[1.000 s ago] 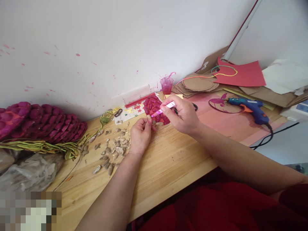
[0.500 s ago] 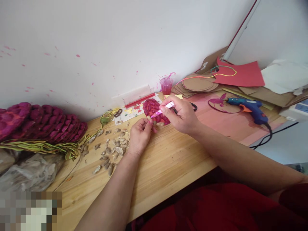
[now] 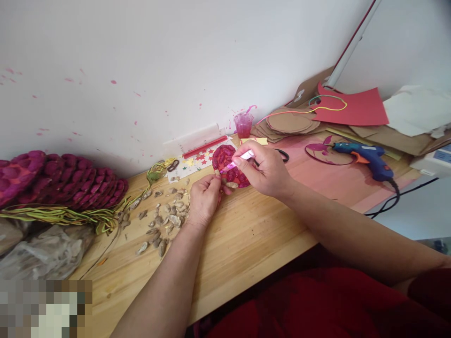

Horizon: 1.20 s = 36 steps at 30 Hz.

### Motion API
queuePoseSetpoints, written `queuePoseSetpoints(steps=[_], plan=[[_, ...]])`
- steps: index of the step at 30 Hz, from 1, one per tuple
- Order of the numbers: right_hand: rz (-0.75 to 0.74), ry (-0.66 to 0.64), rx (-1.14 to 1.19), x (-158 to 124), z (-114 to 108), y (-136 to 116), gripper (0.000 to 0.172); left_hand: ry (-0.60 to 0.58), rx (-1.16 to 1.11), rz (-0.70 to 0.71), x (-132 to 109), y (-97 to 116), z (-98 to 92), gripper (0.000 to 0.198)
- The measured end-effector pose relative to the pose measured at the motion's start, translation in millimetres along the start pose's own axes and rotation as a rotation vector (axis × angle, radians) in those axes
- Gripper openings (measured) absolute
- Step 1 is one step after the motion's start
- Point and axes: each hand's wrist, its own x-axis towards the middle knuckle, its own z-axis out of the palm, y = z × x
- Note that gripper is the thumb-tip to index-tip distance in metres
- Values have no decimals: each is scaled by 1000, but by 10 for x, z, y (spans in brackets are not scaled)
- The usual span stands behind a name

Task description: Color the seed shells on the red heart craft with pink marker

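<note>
My right hand is closed around a slim white pen-like tool, its lower part stained pink and pointing down to the left. Between the thumb and finger of my left hand is a small pale peanut shell. The pink end of the tool is at the shell; whether they touch is hard to tell. Just behind lies a round magenta piece covered with bumpy painted lumps, partly hidden by my hands. A tan peanut shell sits at its near edge.
Loose peanut shells are scattered left of my left hand. Magenta discs lean at the far left. A cup of pink liquid stands by the wall. Rightward lie black-handled scissors, a blue glue gun and cardboard ovals.
The magenta piece has shifted slightly to the right and toward me. My hands keep nearly the same place, and the tool's pink end remains near the pinched shell.
</note>
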Motion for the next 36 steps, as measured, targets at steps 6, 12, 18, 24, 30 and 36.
queuePoseSetpoints(steps=[6,12,18,24,30,36], plan=[[-21,93,-57,-7,-15,0,13,35,27,0,-1,1,-1,39],[-53,18,-12,-10,14,-25,11,63,105,46,-8,3,-7,38],[-56,41,-22,-14,18,-29,12,69,162,50,-19,20,-9,39],[-42,-11,-30,-17,25,-40,11,66,159,59,-25,29,0,39],[-51,1,-33,-17,13,-60,12,61,119,55,-21,25,2,39],[-3,-19,43,-9,2,-2,14,12,-54,5,-26,49,-5,30]])
